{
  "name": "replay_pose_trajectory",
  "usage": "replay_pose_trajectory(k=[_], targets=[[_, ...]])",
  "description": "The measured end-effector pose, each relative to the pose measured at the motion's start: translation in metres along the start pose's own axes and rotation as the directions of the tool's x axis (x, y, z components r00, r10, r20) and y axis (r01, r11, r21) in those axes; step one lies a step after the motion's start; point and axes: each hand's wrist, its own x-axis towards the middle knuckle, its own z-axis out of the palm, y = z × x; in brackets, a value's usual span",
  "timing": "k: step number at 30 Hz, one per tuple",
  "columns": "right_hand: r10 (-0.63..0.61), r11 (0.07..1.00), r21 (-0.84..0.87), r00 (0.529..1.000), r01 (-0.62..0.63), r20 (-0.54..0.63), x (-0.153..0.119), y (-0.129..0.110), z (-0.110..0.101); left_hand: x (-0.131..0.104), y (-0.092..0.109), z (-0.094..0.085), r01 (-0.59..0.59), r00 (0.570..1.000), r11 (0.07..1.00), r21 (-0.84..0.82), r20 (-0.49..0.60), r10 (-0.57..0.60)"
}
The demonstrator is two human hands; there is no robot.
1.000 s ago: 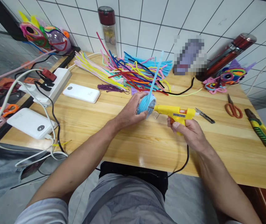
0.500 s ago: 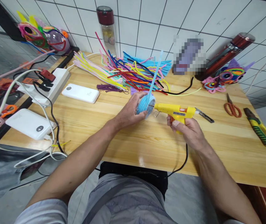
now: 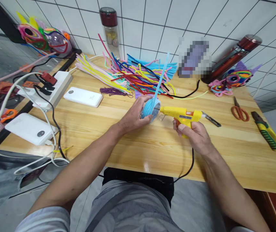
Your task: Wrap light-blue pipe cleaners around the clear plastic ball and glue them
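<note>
My left hand (image 3: pixel 138 113) is closed around a clear rounded piece wrapped in light blue pipe cleaner (image 3: pixel 148 109). One end of the blue pipe cleaner stands up from it, pointing away from me. In my right hand (image 3: pixel 196 133) is a yellow hot glue gun (image 3: pixel 178 112), with fingers on its orange trigger. The gun's nozzle reaches the open right side of the wrapped piece; whether it touches cannot be made out. A small wire stand hangs below the gun's front, and a black cord runs down from its handle.
Beyond my hands lies a heap of coloured pipe cleaners (image 3: pixel 142 75). Two white power banks (image 3: pixel 83 96) and a power strip (image 3: pixel 53 90) with cables are at left. A utility knife (image 3: pixel 211 119), scissors (image 3: pixel 240 111) and pliers (image 3: pixel 270 132) lie right. A red thermos (image 3: pixel 232 59) stands behind.
The view has shifted very slightly. Both hands, the wrapped piece and the glue gun keep the same position relative to one another.
</note>
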Motion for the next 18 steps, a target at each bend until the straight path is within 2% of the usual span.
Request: replay_pose_trajectory(k=[6, 13, 15, 18], targets=[[-0.053, 0.998, -0.019, 0.999, 0.053, -0.001, 0.0012, 0.0018, -0.0005, 0.0002, 0.0029, -0.0002, 0.008, 1.0, 1.0, 0.01, 0.002, -0.008], [-0.008, 0.997, 0.077, 0.999, 0.011, -0.038, 0.0054, 0.0039, -0.0013, 0.0004, 0.0055, -0.0001, 0.02, 1.0, 0.999, 0.035, 0.0, -0.02], [-0.012, 0.993, 0.114, 0.997, 0.021, -0.082, 0.0061, 0.0023, -0.0015, 0.0004, 0.0057, -0.0006, 0.019, 1.0, 0.999, 0.039, -0.002, -0.019], [0.014, 0.987, 0.159, 0.976, 0.021, -0.217, 0.0055, 0.0026, -0.0054, 0.0004, 0.0073, -0.0018, 0.032, 0.999, 0.999, 0.042, 0.008, -0.032]])
